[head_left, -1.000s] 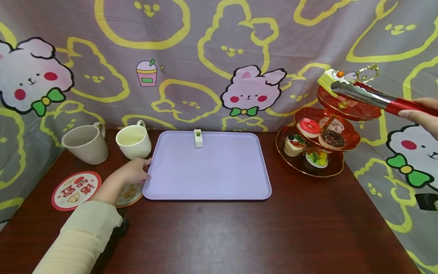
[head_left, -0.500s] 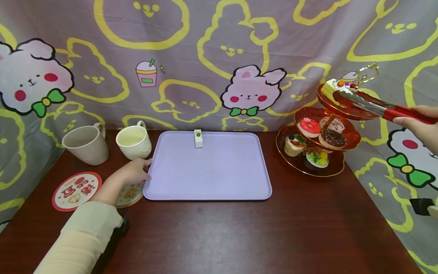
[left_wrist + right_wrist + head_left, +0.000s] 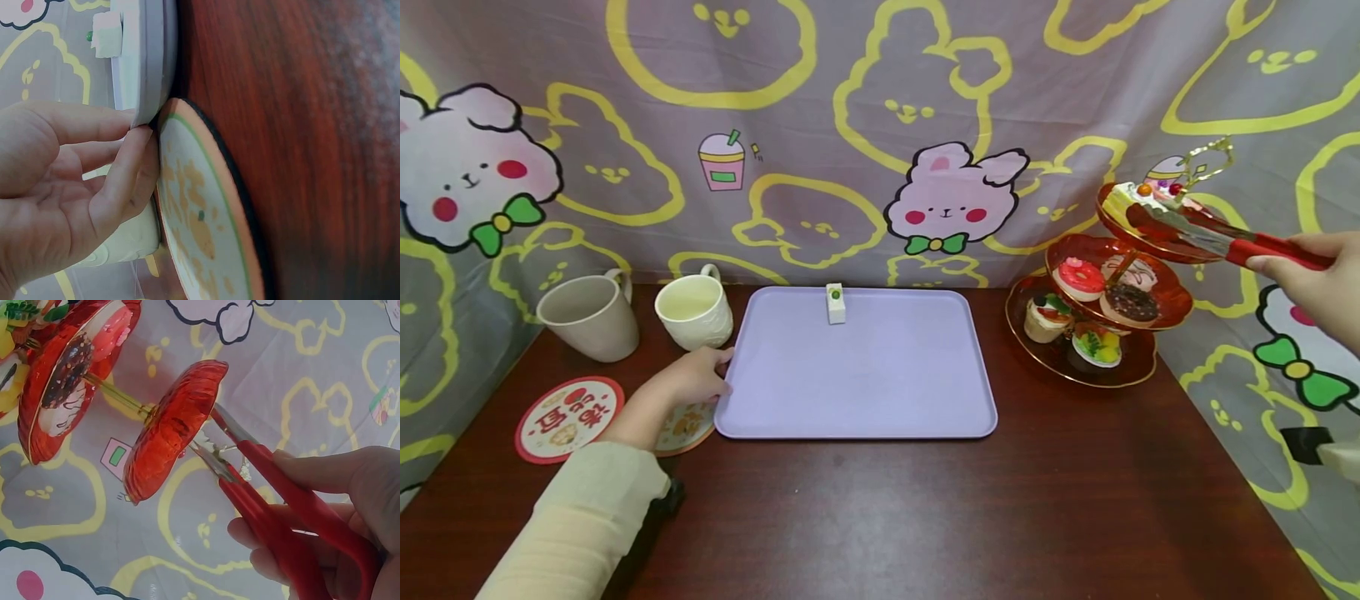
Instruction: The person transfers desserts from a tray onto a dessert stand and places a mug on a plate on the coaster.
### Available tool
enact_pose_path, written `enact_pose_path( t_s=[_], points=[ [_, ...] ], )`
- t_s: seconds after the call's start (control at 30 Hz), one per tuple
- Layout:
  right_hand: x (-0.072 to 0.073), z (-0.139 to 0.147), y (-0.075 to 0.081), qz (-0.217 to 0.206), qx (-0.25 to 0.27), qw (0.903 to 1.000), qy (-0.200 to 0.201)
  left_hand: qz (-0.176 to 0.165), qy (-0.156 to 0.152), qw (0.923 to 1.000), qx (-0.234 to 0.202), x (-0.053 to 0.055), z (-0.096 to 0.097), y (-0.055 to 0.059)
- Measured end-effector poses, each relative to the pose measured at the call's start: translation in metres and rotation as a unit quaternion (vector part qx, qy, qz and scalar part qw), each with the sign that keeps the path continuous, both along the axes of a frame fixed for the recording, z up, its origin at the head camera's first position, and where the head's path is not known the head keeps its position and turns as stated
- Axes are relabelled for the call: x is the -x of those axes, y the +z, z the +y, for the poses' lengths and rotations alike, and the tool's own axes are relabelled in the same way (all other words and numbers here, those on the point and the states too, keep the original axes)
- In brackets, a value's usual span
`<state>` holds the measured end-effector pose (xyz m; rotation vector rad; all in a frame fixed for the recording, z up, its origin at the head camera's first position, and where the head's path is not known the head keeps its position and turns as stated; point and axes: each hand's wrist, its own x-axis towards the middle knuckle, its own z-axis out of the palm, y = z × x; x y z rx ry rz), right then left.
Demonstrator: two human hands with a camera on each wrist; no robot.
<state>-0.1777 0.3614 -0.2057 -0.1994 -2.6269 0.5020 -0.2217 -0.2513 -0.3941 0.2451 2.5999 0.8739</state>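
Note:
My right hand (image 3: 1318,275) grips the red handles of metal tongs (image 3: 1240,248). In the head view the tongs' tips lie against a yellow-and-white cake slice (image 3: 1123,202) on the top tier of a red three-tier stand (image 3: 1176,312). The right wrist view shows the tongs' arms apart; the tier hides their tips and most of the cake. My left hand (image 3: 696,377) pinches the left rim of a lilac tray (image 3: 865,375), thumb and fingers on either side in the left wrist view. A small white cake piece (image 3: 835,305) sits at the tray's back edge.
Left of the tray stand a cream cup (image 3: 692,312) and a grey mug (image 3: 591,321). Two round coasters lie nearer, one red-rimmed (image 3: 568,419), one orange-rimmed (image 3: 194,212) under my left hand. Doughnuts (image 3: 1078,277) and small tarts (image 3: 1096,343) fill the stand's lower tiers.
My right hand has moved left and down with the tongs. The cake slice, held above the top tier a second ago, is now down on it. My left hand and the tray stay put.

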Motion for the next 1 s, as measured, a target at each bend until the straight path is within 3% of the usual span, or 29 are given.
enact_pose_path(
  t_s=[0.23, 0.53, 0.83, 1.0],
  points=[
    [0.002, 0.009, -0.005, -0.004, -0.005, 0.9999, -0.009, -0.003, 0.001, 1.0, 0.004, 0.0, 0.0, 0.0],
    [-0.007, 0.012, -0.007, 0.09, -0.031, 0.9953, -0.017, -0.004, 0.002, 0.9999, 0.013, 0.0, 0.0, 0.0],
    [-0.005, 0.011, -0.003, 0.088, -0.032, 0.9956, 0.002, -0.008, 0.003, 0.9999, 0.011, 0.0, -0.001, 0.0],
    [-0.002, 0.004, 0.002, 0.066, -0.039, 0.9968, -0.02, -0.001, 0.002, 1.0, 0.01, 0.0, -0.001, -0.001]
  ],
)
